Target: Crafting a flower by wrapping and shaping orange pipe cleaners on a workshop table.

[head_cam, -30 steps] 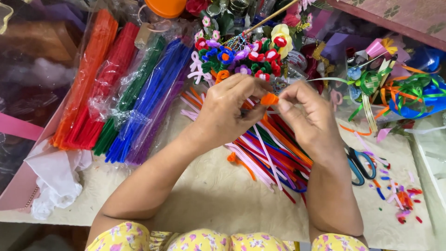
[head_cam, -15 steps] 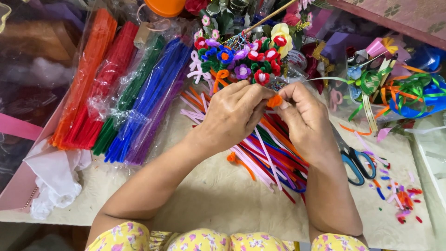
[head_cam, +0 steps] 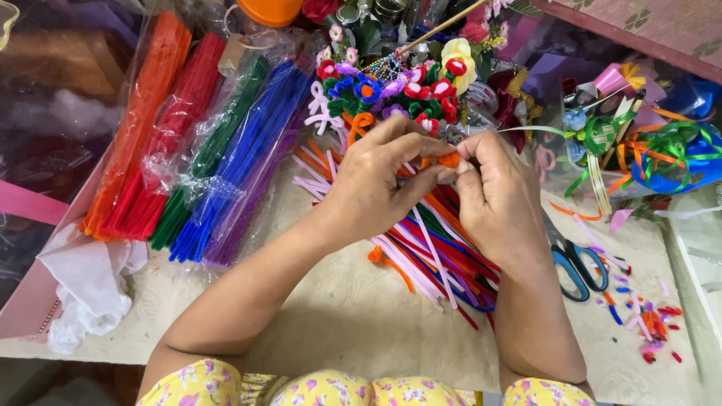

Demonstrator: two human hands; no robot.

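Orange pipe cleaner (head_cam: pixel 449 159) pinched between left hand (head_cam: pixel 376 188), right hand (head_cam: pixel 492 199), above loose stems (head_cam: pixel 429 248)

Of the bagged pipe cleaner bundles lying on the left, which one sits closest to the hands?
The purple pipe cleaner bundle, rightmost in the row, beside the blue bundle. The green, red and orange bundles lie farther from the left hand.

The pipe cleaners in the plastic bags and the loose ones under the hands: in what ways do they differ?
The bagged pipe cleaners lie sorted by colour, orange, red, green, blue and purple, in straight, parallel bundles; the loose pipe cleaners are a mixed pile of pink, red, blue, orange and green, crossing one another. The bagged ones sit left of the left hand; the loose ones lie beneath both hands, right hand included. Both rest on the table.
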